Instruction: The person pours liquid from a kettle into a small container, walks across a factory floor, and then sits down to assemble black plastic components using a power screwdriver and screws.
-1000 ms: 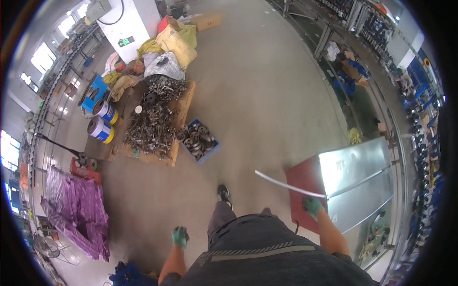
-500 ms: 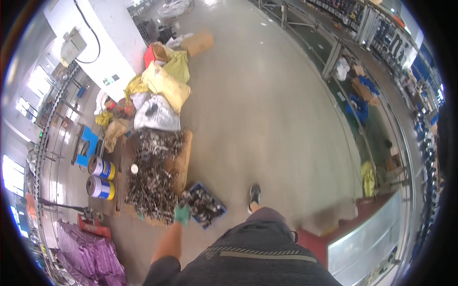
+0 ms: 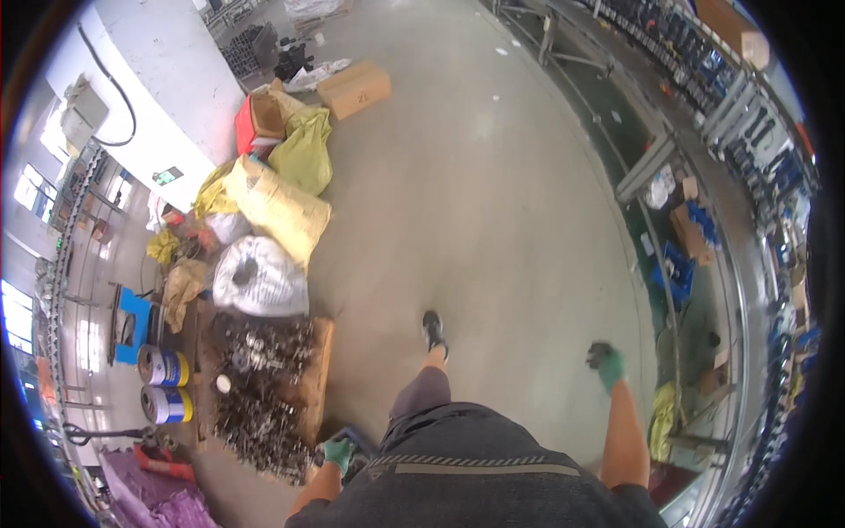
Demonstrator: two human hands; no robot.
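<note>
My right hand [image 3: 613, 370], in a green glove, is stretched out to the right above the floor. It is closed around a small dark metal part [image 3: 599, 354]. Down at the left, my gloved left hand [image 3: 338, 452] is beside a blue crate [image 3: 359, 436], mostly hidden by my body. A grey metal part [image 3: 320, 455] shows at its fingers and appears gripped, though the fingers are small and blurred. Left of the crate, a heap of metal parts [image 3: 260, 400] lies on a wooden pallet [image 3: 320, 374].
A white sack [image 3: 261, 277], a yellow sack [image 3: 280, 211] and a cardboard box [image 3: 355, 90] lie beyond the pallet. Two paint buckets [image 3: 165, 405] stand left of it, near a purple-wrapped stack [image 3: 150, 488]. A metal-framed line [image 3: 647, 167] runs along the right.
My right hand has come into view holding a metal part. The pallet and crate have shifted lower in view as my body and head moved forward. My left hand stays by the crate.
</note>
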